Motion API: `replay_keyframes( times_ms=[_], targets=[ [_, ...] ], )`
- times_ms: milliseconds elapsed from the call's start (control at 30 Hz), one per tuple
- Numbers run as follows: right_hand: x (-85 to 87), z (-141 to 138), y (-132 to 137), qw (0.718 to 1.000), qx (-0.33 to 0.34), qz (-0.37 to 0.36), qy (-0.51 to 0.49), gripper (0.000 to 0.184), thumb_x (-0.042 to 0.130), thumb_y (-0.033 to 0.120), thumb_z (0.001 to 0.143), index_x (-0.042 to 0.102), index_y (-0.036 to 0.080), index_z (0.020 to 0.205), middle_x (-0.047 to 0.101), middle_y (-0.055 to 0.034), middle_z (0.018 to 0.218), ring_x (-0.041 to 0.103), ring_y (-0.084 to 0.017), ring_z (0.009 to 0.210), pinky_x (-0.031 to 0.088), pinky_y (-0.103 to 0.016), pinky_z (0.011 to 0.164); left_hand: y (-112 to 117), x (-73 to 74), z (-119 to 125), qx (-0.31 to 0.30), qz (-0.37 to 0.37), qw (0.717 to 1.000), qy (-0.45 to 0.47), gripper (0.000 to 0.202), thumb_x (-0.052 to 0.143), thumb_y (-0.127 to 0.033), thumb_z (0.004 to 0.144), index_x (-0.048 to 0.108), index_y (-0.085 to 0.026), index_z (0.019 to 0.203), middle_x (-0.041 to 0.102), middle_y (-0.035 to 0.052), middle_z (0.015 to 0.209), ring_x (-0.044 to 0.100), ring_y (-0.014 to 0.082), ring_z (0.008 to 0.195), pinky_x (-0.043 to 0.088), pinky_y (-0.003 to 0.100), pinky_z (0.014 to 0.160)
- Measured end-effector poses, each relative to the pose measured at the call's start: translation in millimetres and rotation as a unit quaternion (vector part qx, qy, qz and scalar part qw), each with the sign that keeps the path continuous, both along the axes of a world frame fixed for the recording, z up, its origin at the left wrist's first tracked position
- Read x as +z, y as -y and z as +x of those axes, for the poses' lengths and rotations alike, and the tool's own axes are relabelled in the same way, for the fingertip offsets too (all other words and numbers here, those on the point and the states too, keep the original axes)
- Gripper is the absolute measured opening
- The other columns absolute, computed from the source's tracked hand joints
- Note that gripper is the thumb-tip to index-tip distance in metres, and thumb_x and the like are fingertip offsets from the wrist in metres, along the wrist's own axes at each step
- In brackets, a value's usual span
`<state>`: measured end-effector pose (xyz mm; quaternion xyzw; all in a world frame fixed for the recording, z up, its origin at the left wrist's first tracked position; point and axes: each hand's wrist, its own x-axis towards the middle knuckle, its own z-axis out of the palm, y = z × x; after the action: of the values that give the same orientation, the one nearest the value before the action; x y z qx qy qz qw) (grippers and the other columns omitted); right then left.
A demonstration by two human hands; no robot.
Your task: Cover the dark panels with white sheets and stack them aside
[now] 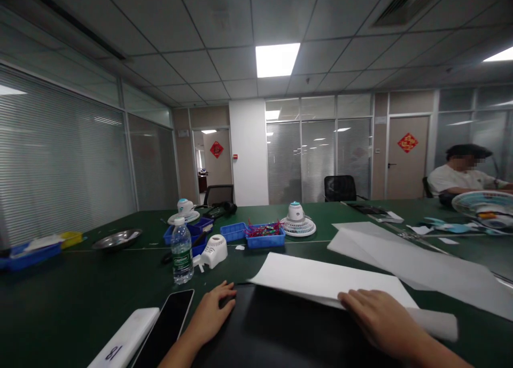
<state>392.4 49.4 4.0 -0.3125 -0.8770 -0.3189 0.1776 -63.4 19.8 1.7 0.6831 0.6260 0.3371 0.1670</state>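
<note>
My right hand (379, 317) is closed on the near edge of a large white sheet of paper (316, 274), its fingers on top and the thumb hidden. The sheet's left end curves upward, and a rolled part (435, 324) lies to the right, beyond my hand. Beneath and in front of the sheet is a flat black mat (288, 328). At the mat's upper left corner rests my left hand (212, 312), thumb and fingers apart, with nothing visible in them. Just left of it lie a phone (168, 320) and a white block-shaped device (126, 338) marked 18.
A water bottle (182, 253) stands beyond my left hand, near a white fan part (215, 250). Farther back are a blue bin (265, 242) of wires and a small fan (297, 224). More white sheets (420, 261) lie right. A metal dish (117, 241) sits left; a person (457, 178) sits far right.
</note>
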Motion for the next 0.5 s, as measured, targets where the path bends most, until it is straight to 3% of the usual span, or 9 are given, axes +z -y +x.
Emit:
replay_keyframes(
  times_ms=[133, 267, 367, 500],
  targets=[
    [-6.0, -24, 11, 0.998, 0.031, -0.036, 0.033, 0.033, 0.049, 0.011, 0.081, 0.061, 0.02, 0.11, 0.071, -0.0049, 0.086, 0.067, -0.022, 0.069, 0.05, -0.034, 0.06, -1, 2.3, 2, -0.001, -0.005, 1.0, 0.001, 0.037, 0.06, -0.037, 0.081, 0.078, -0.024, 0.111, 0.065, 0.008, 0.14, 0.047, 0.0295, 0.143, 0.032, 0.05, 0.121],
    [-5.8, -11, 1, 0.999, 0.036, 0.017, -0.008, 0.042, 0.044, 0.006, 0.08, 0.061, 0.019, 0.117, 0.075, -0.0082, 0.098, 0.071, -0.022, 0.078, 0.053, -0.033, 0.066, -1, 2.7, 3, -0.002, -0.001, 1.0, 0.011, 0.036, 0.06, -0.039, 0.081, 0.078, -0.025, 0.109, 0.065, 0.0074, 0.139, 0.047, 0.0299, 0.142, 0.032, 0.051, 0.121],
    [-1.7, 13, -14, 0.997, -0.011, 0.042, -0.056, 0.048, 0.04, 0.005, 0.084, 0.062, 0.021, 0.123, 0.075, -0.009, 0.107, 0.073, -0.022, 0.087, 0.056, -0.034, 0.073, -2, 2.1, 2, 0.001, 0.003, 1.0, 0.014, 0.034, 0.061, -0.039, 0.081, 0.079, -0.025, 0.107, 0.067, 0.0077, 0.138, 0.047, 0.0303, 0.142, 0.032, 0.051, 0.12],
    [4.6, 55, -33, 0.979, -0.131, -0.011, -0.157, 0.044, 0.044, 0.012, 0.085, 0.066, 0.023, 0.122, 0.074, -0.0091, 0.113, 0.073, -0.026, 0.095, 0.058, -0.036, 0.079, -2, 1.7, 1, -0.005, -0.001, 1.0, 0.015, 0.035, 0.061, -0.039, 0.081, 0.079, -0.025, 0.107, 0.066, 0.0075, 0.138, 0.047, 0.0299, 0.142, 0.031, 0.052, 0.121]
  ],
)
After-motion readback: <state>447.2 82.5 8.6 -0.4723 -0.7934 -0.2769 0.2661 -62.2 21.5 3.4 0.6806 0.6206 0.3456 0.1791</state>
